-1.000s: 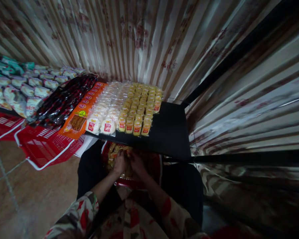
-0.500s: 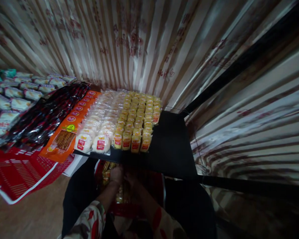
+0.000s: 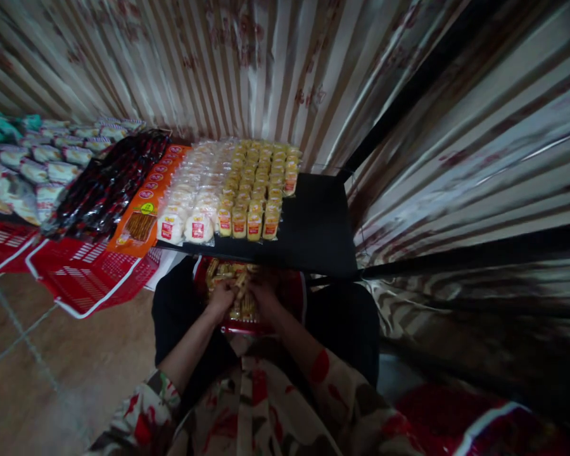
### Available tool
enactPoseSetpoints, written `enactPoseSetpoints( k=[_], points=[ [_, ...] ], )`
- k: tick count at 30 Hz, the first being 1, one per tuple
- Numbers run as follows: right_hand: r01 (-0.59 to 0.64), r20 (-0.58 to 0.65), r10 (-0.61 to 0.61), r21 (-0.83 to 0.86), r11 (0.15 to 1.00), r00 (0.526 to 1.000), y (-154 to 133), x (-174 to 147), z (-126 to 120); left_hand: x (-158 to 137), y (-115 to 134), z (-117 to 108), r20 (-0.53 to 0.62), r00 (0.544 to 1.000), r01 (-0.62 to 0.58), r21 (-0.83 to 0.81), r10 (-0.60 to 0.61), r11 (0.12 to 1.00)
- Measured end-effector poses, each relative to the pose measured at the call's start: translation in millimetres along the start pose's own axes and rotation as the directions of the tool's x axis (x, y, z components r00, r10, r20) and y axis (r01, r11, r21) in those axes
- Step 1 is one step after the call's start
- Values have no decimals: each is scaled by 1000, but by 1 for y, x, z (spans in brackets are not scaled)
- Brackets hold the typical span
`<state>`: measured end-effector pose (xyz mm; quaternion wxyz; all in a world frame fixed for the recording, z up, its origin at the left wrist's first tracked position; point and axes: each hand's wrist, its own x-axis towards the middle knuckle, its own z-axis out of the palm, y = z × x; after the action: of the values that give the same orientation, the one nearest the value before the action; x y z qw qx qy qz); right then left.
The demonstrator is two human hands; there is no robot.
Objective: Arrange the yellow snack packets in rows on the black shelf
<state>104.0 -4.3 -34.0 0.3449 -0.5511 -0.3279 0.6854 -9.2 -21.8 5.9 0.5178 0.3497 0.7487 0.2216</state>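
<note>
In red basket point(image 3: 294, 292) | left hand point(image 3: 221, 297), right hand point(image 3: 265, 299) grip snack packets point(image 3: 241, 292) | labels unreadable

My left hand point(image 3: 221, 297) and right hand point(image 3: 263, 296) meet over a red basket point(image 3: 247, 327) below the black shelf point(image 3: 313, 228), fingers closed on small yellow snack packs point(image 3: 240, 288). On the shelf, rows of yellow packets point(image 3: 261, 187) lie beside white round cakes point(image 3: 194, 202), orange packs point(image 3: 147, 206) and dark red wrappers point(image 3: 109, 183). Striped curtain point(image 3: 247, 63) hangs behind.
</note>
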Motion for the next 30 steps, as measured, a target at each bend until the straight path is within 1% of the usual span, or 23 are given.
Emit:
enactPoseSetpoints(
  k=[2,4,5,8,10,12,13,14,15,16,17,18,19,20,21,22,25,28,30],
  points=[
    [-37,-29,39,54,998,999,-11,-13,-5,-17,0,-5,50,999,20,-183,-11,983],
    [-25,-37,28,93,995,999,-23,-24,-11,-33,5,-10,110,994,53,-354,-14,934],
    [-10,-45,14,99,995,999,-29,-30,-13,-40,8,-12,133,991,67,-406,-13,911],
    [52,-65,-48,64,997,997,-49,-44,-18,-56,24,-16,150,988,50,-432,17,900],
    [120,-31,-119,39,992,992,-64,-53,-21,-64,36,-16,135,987,-21,-415,84,910],
    [184,26,-186,54,981,982,-81,-62,-25,-69,47,-15,98,976,-146,-360,193,921],
    [206,46,-210,79,975,977,-89,-66,-26,-71,52,-13,57,963,-235,-310,264,921],
    [218,58,-226,113,969,973,-97,-69,-28,-73,57,-11,3,938,-338,-235,348,911],
    [221,59,-232,153,963,971,-104,-72,-30,-74,63,-9,-60,897,-442,-137,438,886],
    [220,50,-234,201,955,971,-110,-73,-32,-75,68,-6,-122,839,-536,-24,530,844],
    [220,37,-236,250,943,971,-115,-74,-34,-76,73,-2,-173,771,-607,90,612,790],
    [224,22,-241,295,929,970,-119,-74,-36,-77,78,3,-210,703,-651,192,679,734],
    [234,8,-250,331,914,968,-122,-74,-38,-77,84,8,-230,650,-669,277,724,689],
    [248,4,-267,355,901,964,-125,-73,-40,-77,89,14,-238,616,-668,348,751,658],
    [267,11,-291,367,891,957,-126,-72,-42,-77,94,20,-236,598,-653,409,766,637],
    [286,23,-316,366,886,948,-128,-71,-43,-77,98,25,-226,591,-632,466,774,619],
    [322,25,-350,341,884,936,-129,-67,-49,-74,105,42,-182,599,-568,589,779,575],
    [314,-45,-319,352,882,947,-127,-62,-53,-68,107,54,-169,603,-561,605,780,565],
    [302,-70,-297,364,881,952,-127,-58,-58,-62,107,60,-161,591,-593,578,791,561]
  ],
)
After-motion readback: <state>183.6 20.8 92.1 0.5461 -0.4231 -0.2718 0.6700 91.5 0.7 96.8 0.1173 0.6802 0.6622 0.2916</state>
